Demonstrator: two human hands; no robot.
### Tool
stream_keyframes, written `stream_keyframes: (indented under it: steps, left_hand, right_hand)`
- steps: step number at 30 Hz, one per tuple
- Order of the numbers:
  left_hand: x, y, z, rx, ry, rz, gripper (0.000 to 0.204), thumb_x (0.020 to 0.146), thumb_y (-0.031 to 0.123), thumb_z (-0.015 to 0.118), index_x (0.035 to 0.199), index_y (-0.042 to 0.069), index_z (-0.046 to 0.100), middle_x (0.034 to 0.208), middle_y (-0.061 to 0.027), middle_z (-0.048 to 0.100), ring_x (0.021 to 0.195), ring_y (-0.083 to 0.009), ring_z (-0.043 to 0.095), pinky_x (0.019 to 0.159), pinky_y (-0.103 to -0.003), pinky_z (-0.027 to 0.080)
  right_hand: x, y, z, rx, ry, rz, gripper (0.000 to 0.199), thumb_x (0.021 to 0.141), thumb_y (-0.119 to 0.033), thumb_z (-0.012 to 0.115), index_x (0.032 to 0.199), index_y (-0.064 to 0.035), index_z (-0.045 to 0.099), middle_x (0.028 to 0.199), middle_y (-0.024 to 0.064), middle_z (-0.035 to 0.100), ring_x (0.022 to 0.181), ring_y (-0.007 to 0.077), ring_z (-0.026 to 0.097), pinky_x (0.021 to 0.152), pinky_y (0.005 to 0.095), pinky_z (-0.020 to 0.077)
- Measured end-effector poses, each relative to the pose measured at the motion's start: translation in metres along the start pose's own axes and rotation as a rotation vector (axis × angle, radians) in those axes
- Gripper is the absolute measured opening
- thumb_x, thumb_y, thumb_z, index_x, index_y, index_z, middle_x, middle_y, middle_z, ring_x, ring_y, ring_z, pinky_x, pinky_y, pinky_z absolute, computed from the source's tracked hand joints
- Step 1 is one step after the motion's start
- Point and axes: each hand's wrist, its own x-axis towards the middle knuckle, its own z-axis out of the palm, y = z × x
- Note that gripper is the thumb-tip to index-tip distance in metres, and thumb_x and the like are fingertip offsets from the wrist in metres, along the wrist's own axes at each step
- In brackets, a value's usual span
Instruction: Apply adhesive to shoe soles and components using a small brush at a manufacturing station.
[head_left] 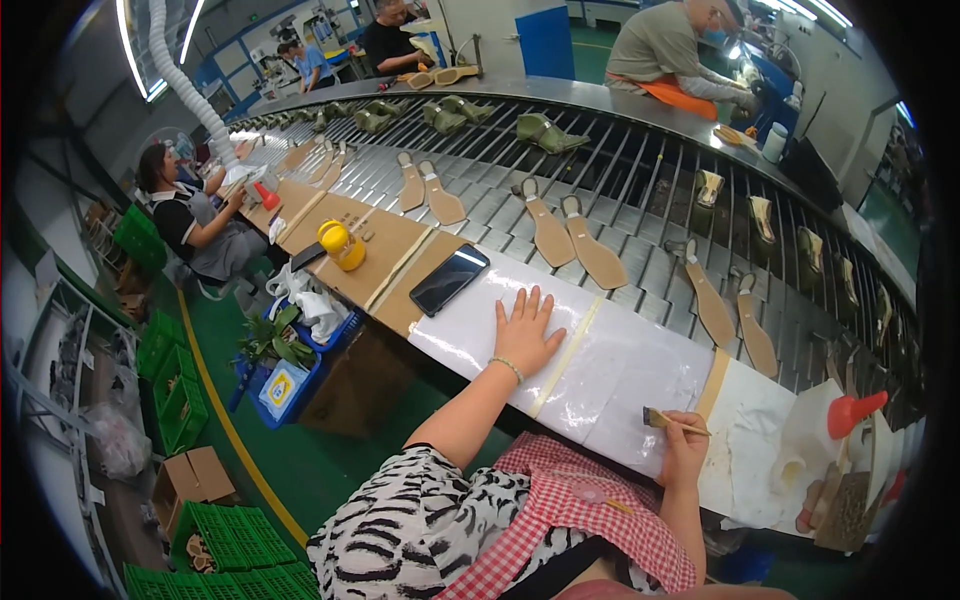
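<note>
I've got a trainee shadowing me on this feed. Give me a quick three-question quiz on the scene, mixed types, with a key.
1. Which hand holds the brush?

2. True or false: the left hand lies with its fingers spread on the white surface, apart from the phone.

3. What colour is the nozzle on the white container at the right end of the bench?
a) blue
b) red
c) green

Key:
1. The right hand.
2. True.
3. b) red.
</note>
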Motion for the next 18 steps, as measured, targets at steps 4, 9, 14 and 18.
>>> stream_keyframes:
  steps: [4,9,14,18]
  left_hand:
    - [-0.0006,-0.0012,-0.0002,-0.002,-0.009,-0.008,0.067,0.09,0.049,0.047,0.144,0.012,0.033,0.153,-0.0143,0.023,0.142,-0.0326,0.017,0.11,-0.06,0.006]
    - [-0.0021,-0.0016,0.001,-0.011,0.014,-0.018,0.067,0.09,0.048,0.046,0.144,0.012,0.032,0.153,-0.0135,0.023,0.142,-0.0319,0.017,0.111,-0.06,0.006]
    - [-0.0029,-0.0028,0.0009,-0.065,0.048,-0.014,0.067,0.09,0.048,0.046,0.145,0.012,0.032,0.153,-0.0133,0.022,0.142,-0.0316,0.017,0.111,-0.059,0.006]
    - [0.0026,-0.0022,0.0002,0.009,-0.021,0.005,0.067,0.09,0.048,0.047,0.144,0.011,0.034,0.153,-0.0143,0.022,0.142,-0.0326,0.017,0.111,-0.059,0.006]
  right_hand:
    - [0.001,0.002,-0.0001,0.01,-0.011,0.015,0.013,0.084,-0.003,0.064,0.096,-0.0009,0.058,0.099,0.012,0.065,0.092,0.0173,0.058,0.088,0.0308,0.0439]
    - [0.001,0.0036,-0.0009,0.014,-0.017,0.005,0.013,0.084,-0.002,0.064,0.095,-0.0011,0.058,0.099,0.0119,0.065,0.092,0.0175,0.059,0.089,0.0313,0.0439]
    - [0.0,0.004,0.0022,0.023,-0.003,-0.007,0.012,0.084,-0.002,0.064,0.094,-0.0011,0.058,0.099,0.012,0.065,0.093,0.0172,0.059,0.088,0.0309,0.0443]
    - [0.0016,0.0046,0.0052,0.01,0.003,-0.009,0.012,0.083,-0.001,0.064,0.094,-0.0012,0.059,0.098,0.012,0.065,0.092,0.0171,0.059,0.087,0.0307,0.0452]
